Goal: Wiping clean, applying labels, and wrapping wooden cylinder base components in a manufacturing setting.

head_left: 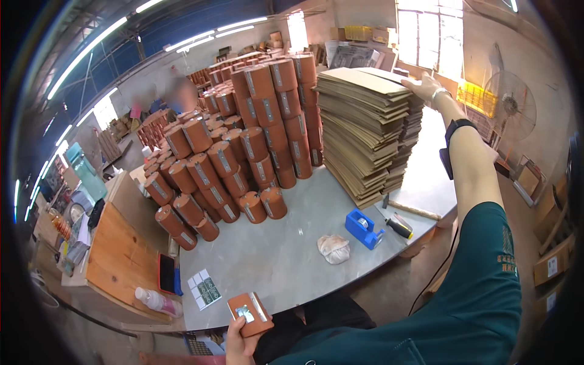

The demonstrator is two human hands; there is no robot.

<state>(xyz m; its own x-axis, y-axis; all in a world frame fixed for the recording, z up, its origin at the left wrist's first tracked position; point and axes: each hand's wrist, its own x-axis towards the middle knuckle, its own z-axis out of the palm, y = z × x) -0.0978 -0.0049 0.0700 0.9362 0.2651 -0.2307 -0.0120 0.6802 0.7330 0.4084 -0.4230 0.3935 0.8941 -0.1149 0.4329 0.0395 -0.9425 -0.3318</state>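
In my left hand (242,347) is a reddish-brown canister (250,313), held low at the near edge of the table, with a pale strip and a small shiny patch on it. My right arm stretches far out to the right. At its end, my right hand (427,89) reaches the top corner of a tall stack of flat cardboard sheets (362,121), fingers extended and touching the uppermost sheets. Many like canisters (267,112) stand piled in columns left of the stack. A sheet of white and green stickers (204,289) lies near my left hand.
On the grey table (274,255) are a blue tape dispenser (364,229), a screwdriver (399,226), a hammer (413,210) and a crumpled whitish bundle (333,249). At left, a bottle (158,302) lies by a wooden box (128,261). A fan (510,106) stands at far right.
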